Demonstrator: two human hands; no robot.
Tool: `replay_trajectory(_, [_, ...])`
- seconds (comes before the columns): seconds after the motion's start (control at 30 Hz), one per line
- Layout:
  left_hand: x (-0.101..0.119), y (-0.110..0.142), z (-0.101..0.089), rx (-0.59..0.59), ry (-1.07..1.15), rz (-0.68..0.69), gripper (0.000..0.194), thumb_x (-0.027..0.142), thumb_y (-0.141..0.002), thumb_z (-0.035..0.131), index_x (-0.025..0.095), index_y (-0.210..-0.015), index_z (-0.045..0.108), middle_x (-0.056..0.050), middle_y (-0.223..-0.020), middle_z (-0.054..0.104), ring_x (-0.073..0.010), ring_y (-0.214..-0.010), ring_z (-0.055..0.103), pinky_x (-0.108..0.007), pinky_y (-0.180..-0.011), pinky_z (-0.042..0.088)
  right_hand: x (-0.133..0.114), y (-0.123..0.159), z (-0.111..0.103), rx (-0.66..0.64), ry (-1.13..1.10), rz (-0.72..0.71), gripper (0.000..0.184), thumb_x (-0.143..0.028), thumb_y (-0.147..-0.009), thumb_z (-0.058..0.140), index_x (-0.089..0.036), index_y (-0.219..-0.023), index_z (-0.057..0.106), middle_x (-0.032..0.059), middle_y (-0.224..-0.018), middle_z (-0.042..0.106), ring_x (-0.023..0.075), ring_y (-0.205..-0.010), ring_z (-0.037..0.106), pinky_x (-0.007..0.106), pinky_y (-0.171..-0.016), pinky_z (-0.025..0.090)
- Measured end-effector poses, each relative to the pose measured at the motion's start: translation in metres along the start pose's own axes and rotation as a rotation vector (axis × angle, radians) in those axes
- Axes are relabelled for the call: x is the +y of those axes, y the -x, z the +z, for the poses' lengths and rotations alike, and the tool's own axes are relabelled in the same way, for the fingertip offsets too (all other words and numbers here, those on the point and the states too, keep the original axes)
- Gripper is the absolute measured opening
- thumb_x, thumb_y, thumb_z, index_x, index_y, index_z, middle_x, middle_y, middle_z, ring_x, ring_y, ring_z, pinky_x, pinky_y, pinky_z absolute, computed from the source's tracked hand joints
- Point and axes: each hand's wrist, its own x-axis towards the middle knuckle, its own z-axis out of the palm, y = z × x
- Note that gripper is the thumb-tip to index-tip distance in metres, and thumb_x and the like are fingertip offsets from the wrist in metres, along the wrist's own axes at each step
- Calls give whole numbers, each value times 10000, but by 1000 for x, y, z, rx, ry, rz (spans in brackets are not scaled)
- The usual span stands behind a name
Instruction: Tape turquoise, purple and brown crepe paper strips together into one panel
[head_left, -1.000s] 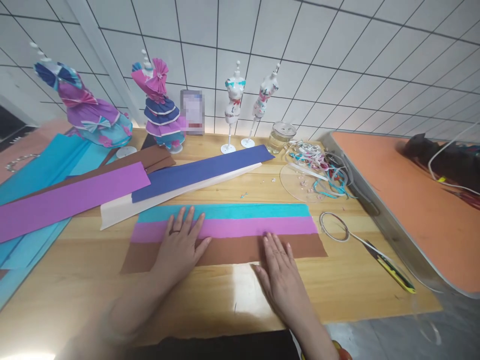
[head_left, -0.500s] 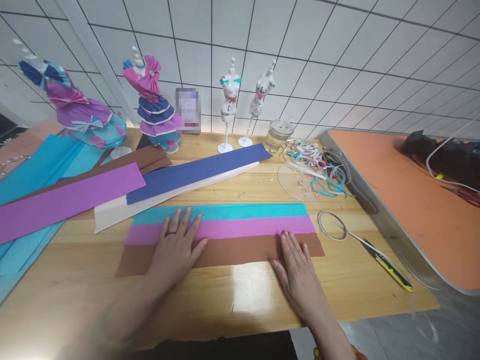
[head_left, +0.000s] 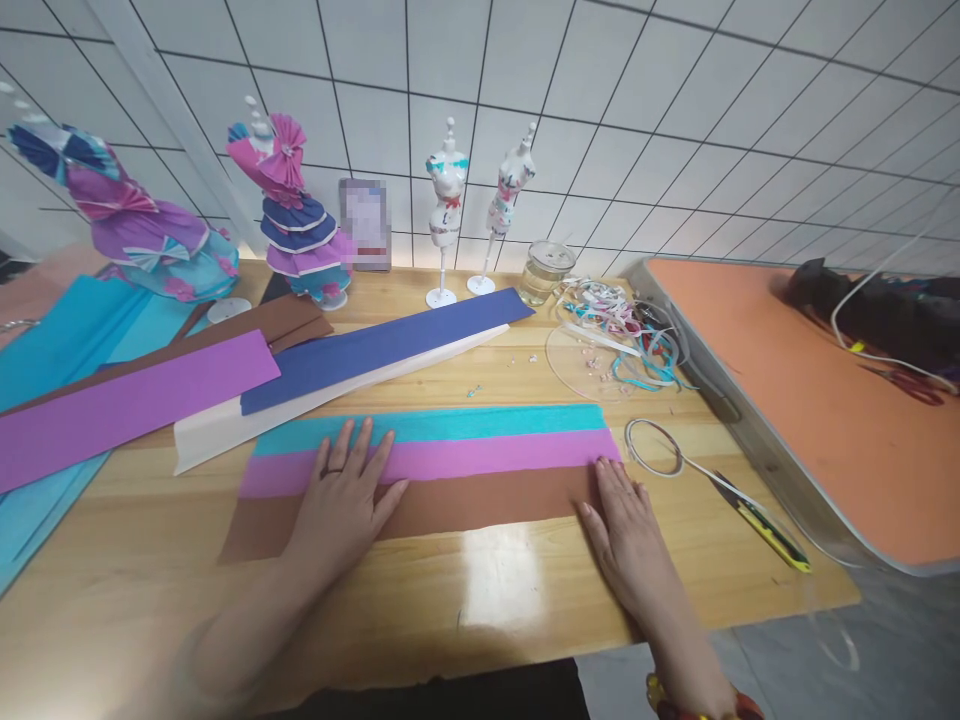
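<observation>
Three overlapping strips of what looks like crepe paper lie flat before me: a turquoise strip (head_left: 495,422), a purple strip (head_left: 502,455) and a brown strip (head_left: 487,502) nearest me. My left hand (head_left: 349,495) rests palm down on their left part, fingers spread across the purple and onto the turquoise edge. At the right end, my right hand (head_left: 626,525) lies flat with fingertips on the purple and brown strips, hiding the brown strip's end. Neither hand grasps anything.
Behind lie a navy strip (head_left: 390,345), a white strip (head_left: 225,438) and another purple strip (head_left: 142,400). Several small dress forms (head_left: 446,200) stand along the wall near a cup of liquid (head_left: 547,272). Ribbon scraps (head_left: 637,330), a wire ring (head_left: 652,447) and a cutter knife (head_left: 765,525) are at right.
My right hand has slid to the right along the strips toward their right end. My left hand stays in place on them. The view has shifted slightly.
</observation>
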Motion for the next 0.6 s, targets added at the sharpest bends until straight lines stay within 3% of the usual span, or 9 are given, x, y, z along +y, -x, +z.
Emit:
replay_trajectory(0.4, [1,-1,-1,-1,-8,-5,586,486,-895,358,172,-1389,393,-138,-1495,246,-336,-1389,158,-543,-1093,172,13,5,6,58,17,92,652,-486,-915,304,-71,-1417,266,227,-1401,391,312,-1325,319,569,-1031,294])
replay_trajectory(0.6, [3,-1,-3,5,9,-18,571,478,-895,368,187,-1384,401,-128,-1492,256,-330,-1388,165,-541,-1095,171,-22,0,-1,58,-2,-17,653,-431,-917,352,-100,-1454,184,200,-1436,349,292,-1359,250,556,-1055,272])
